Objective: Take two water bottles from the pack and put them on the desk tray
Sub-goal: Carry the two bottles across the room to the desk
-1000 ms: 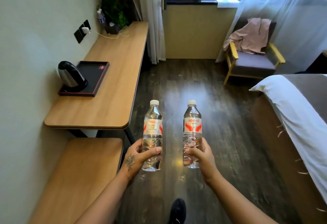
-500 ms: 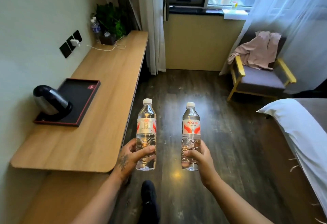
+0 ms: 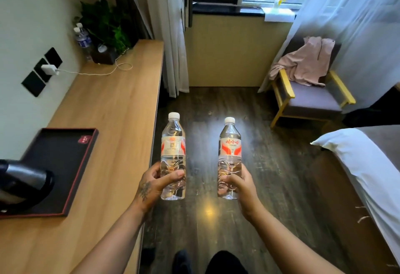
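The left hand [image 3: 154, 184] grips one clear ribbed bottle [image 3: 173, 156]; the right hand [image 3: 242, 184] grips another [image 3: 229, 158] (both upright, white-capped). The black rectangular tray [image 3: 71, 165] lies on the wooden desk [image 3: 116, 111].

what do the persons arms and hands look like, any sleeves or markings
Both forearms are bare, with no sleeves, gloves, watch or rings visible. The left hand carries a dark tattoo on its back, near the wrist. The right hand shows no markings.

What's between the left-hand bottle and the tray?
Head view: only bare desk top lies between the left bottle and the tray; the kettle sits on the tray's near-left part.
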Demonstrator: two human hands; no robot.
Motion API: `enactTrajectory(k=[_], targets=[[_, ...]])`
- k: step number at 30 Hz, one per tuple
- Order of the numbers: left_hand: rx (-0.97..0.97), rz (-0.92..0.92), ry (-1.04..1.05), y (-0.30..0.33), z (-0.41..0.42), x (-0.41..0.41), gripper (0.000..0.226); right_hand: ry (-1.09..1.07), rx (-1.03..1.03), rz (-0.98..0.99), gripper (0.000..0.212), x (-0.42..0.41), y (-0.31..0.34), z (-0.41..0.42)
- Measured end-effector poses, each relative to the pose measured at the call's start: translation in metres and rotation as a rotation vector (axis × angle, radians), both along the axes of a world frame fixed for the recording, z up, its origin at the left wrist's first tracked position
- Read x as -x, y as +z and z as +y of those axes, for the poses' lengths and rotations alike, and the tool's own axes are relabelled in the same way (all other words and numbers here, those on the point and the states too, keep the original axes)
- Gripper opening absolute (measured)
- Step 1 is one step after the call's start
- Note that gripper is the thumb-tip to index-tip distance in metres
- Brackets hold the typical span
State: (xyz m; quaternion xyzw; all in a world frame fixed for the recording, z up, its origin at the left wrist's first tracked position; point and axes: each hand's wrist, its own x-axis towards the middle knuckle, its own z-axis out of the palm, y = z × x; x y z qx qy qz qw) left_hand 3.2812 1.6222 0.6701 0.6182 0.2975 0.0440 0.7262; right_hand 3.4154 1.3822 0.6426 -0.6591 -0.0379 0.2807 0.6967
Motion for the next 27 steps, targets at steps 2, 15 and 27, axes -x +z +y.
enactTrajectory(k=[2, 15, 27], targets=[[-0.005, 0.002, -0.001, 0.002, 0.013, -0.02, 0.072, -0.007, -0.002, 0.001, 0.067, -0.02, 0.001, 0.014], [-0.015, 0.053, 0.013, -0.008, 0.097, -0.204, 0.078, 0.039, -0.016, 0.029, 0.066, -0.217, -0.023, 0.102], [-0.041, 0.059, 0.078, 0.011, 0.162, -0.327, 0.078, 0.139, 0.028, 0.02, 0.076, -0.36, -0.015, 0.181]])
